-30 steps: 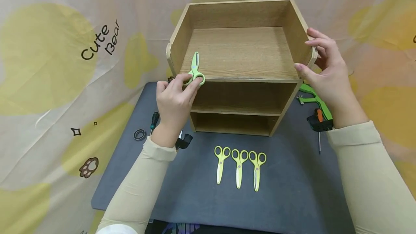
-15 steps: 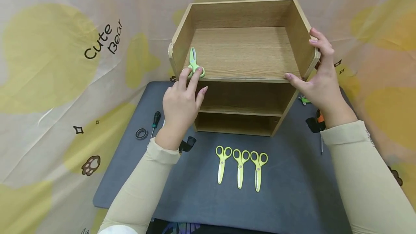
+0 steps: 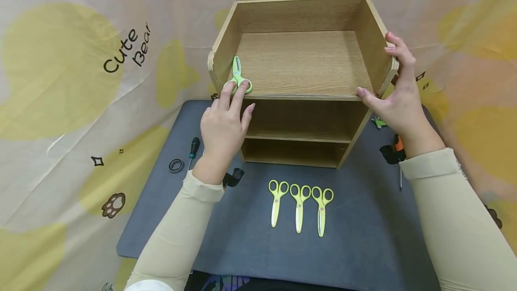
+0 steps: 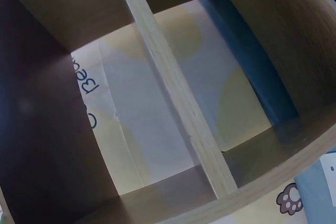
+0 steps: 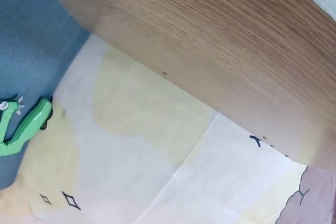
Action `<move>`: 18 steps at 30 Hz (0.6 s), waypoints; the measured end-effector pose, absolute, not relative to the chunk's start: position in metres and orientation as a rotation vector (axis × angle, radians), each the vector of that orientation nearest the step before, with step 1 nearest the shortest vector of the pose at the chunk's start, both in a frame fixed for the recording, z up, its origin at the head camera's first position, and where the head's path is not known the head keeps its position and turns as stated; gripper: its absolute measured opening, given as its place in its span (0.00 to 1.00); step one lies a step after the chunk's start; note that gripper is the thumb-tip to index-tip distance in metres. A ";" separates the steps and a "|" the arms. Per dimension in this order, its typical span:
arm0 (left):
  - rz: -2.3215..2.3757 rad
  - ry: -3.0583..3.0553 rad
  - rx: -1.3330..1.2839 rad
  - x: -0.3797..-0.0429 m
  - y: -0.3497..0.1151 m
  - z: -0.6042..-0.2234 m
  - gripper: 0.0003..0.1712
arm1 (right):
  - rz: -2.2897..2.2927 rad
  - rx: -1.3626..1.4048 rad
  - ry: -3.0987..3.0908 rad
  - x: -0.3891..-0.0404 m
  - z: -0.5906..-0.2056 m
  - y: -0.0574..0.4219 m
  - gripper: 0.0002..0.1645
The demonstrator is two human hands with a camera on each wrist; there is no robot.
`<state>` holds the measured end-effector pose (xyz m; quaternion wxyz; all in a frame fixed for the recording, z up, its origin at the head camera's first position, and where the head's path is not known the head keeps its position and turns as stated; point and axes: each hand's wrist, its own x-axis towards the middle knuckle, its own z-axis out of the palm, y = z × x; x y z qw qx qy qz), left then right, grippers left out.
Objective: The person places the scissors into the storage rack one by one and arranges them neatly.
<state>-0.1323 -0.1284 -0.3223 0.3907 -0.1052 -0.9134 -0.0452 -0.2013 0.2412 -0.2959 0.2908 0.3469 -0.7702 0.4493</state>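
A wooden desktop shelf point(image 3: 299, 62) has a walled top tray and two open compartments below. Green scissors point(image 3: 237, 68) lie at the left of the top tray, blades pointing away. My left hand point(image 3: 224, 125) touches their handles with its fingertips, and its thumb stands apart. My right hand point(image 3: 397, 89) grips the shelf's right side, fingers over the side panel's edge and thumb at the tray's front edge. In the left wrist view the shelf's divider board point(image 4: 176, 85) crosses the open-backed compartments. The right wrist view shows the outer side panel point(image 5: 210, 45).
Three yellow-green scissors point(image 3: 299, 208) lie in a row on the grey mat point(image 3: 250, 237) before the shelf. A black tape roll point(image 3: 176, 165) and a screwdriver point(image 3: 194, 148) lie at left. A green-handled tool point(image 5: 29, 127) and an orange-and-black tool point(image 3: 391, 152) lie at right.
The left hand's thumb has let go of the green scissors, which now lie slightly farther back and left in the tray. The right hand's thumb has shifted left along the tray's front edge.
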 end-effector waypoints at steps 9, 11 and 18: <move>-0.155 -2.344 -0.243 -0.134 -0.129 -0.318 0.28 | 1.268 0.919 -2.016 -0.201 -0.296 0.237 0.46; -0.161 -2.357 -0.238 -0.135 -0.129 -0.318 0.28 | 1.284 0.908 -2.004 -0.201 -0.296 0.236 0.46; -0.181 -2.393 -0.235 -0.135 -0.128 -0.317 0.29 | 1.273 0.905 -1.992 -0.203 -0.298 0.236 0.45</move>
